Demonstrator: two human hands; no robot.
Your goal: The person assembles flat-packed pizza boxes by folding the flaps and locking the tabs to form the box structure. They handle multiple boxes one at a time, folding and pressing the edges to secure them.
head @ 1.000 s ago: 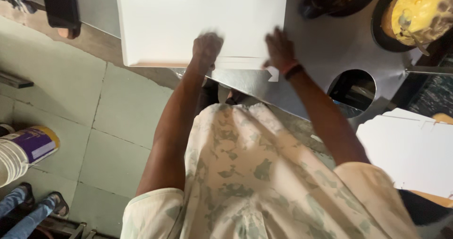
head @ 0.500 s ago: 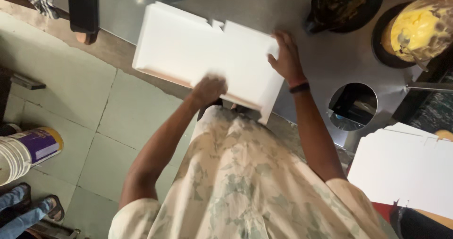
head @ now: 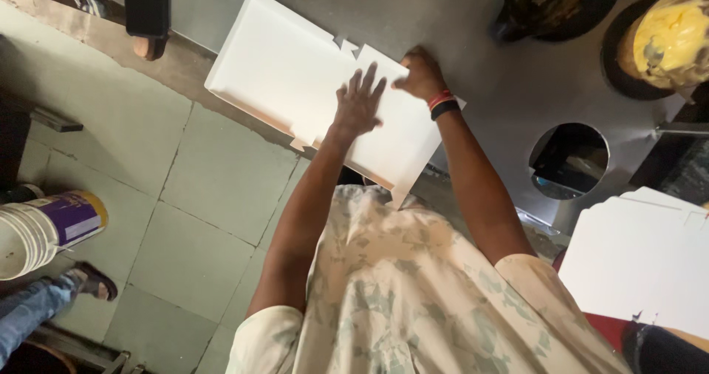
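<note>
A stack of flat white cardboard sheets with cut tabs (head: 284, 71) lies on the steel counter (head: 487, 86), its near edge hanging over the counter's front. My left hand (head: 358, 104) rests flat on the top sheet with fingers spread. My right hand (head: 419, 73), with a red and black wristband, presses on the sheet's far right edge with fingers curled. Neither hand lifts anything.
Another pile of white flat sheets (head: 642, 259) lies at the right. A round hole (head: 569, 160) is cut in the counter. Two dark pots hold food, one dark (head: 561, 5), one yellow (head: 668, 38). A white and purple bucket (head: 44, 230) and another person's sandalled foot (head: 88, 282) are on the tiled floor.
The white stack has shifted and turned on the counter. My left hand moved from its near edge up onto the top sheet, and my right hand stayed at the right edge.
</note>
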